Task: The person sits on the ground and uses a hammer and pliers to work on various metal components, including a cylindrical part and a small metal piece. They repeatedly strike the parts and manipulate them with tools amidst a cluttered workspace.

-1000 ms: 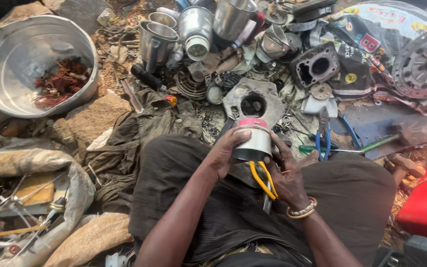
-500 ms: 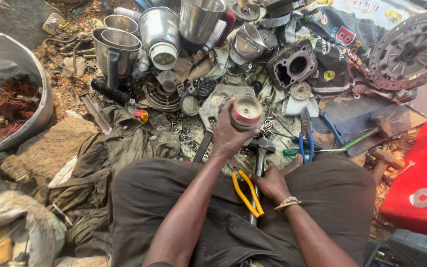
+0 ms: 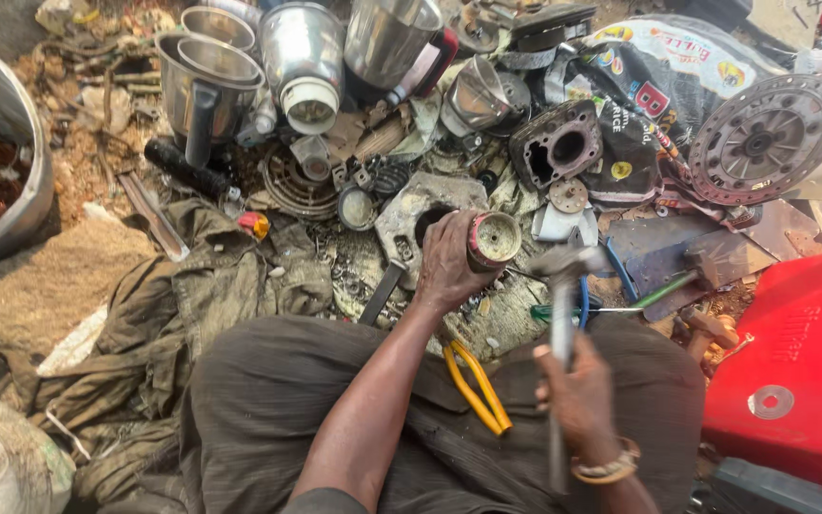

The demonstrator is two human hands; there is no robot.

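- Left hand (image 3: 444, 262) wrapped around a small round motor part (image 3: 493, 240), fingers closed on its side, open end turned up towards the camera.
- Motor part held above the scrap-strewn ground, just near of a grey metal casting (image 3: 411, 214) with a round hole.
- Right hand (image 3: 577, 395) clenched on the handle of a hammer (image 3: 560, 314), fingers closed tight around the shaft; hammer head blurred, raised just right of the motor part.
- Yellow-handled pliers (image 3: 476, 385) lying on the lap, between the two forearms, touching the dark trousers.
- Beaded bracelet (image 3: 606, 468) on the right wrist.
- Far side: steel blender jars (image 3: 206, 71) and cups lying tumbled, an engine cylinder block (image 3: 556, 148) to the right of them.
- Far right: round clutch plate (image 3: 763, 138) resting on scrap.
- Right edge: red metal panel (image 3: 792, 371), near the right knee.
- Left edge: rim of a large metal basin (image 3: 21, 205) holding reddish wire scraps.
- Near left: crumpled olive cloth (image 3: 192, 295) spread on the ground beside the knee.
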